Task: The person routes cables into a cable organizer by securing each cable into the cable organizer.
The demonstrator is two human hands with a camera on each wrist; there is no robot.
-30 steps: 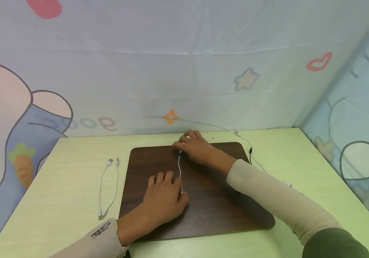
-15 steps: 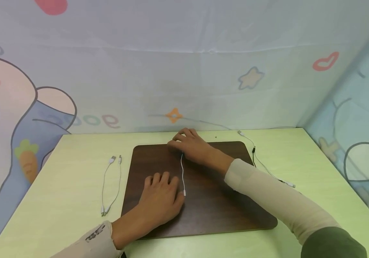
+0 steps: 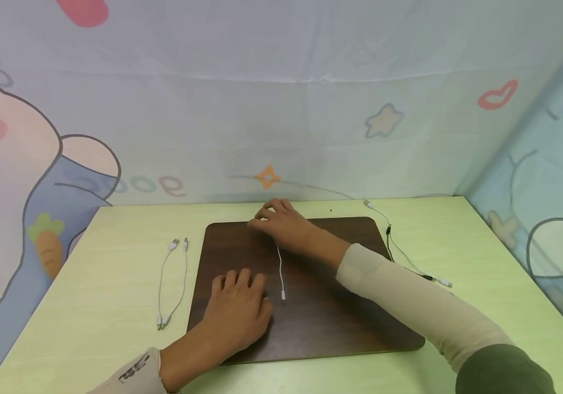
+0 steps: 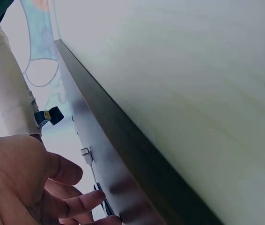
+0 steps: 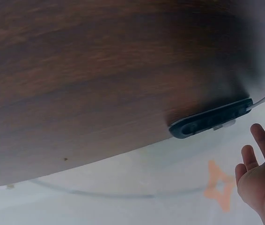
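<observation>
The white cable [image 3: 281,274] lies on the brown board [image 3: 340,317], its near plug [image 3: 283,296] just beside the left hand [image 3: 237,312], whose loosely bent fingers are empty. Toward the far edge, the right hand [image 3: 283,225], fingers relaxed, sits near the black device [image 5: 212,117].

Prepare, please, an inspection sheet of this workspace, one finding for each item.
Surface: pale table, brown board lying on it.
Job's things: white cable on the board; one end appears plugged into the black device.
Clutter: small dark speck near the table's far edge.
Grippers: left hand over the board, apart from the cable; right hand near the device.
Cables: two white cables left of the board; a black cable and another white one right.
Surroundings: cartoon-printed backdrop.
</observation>
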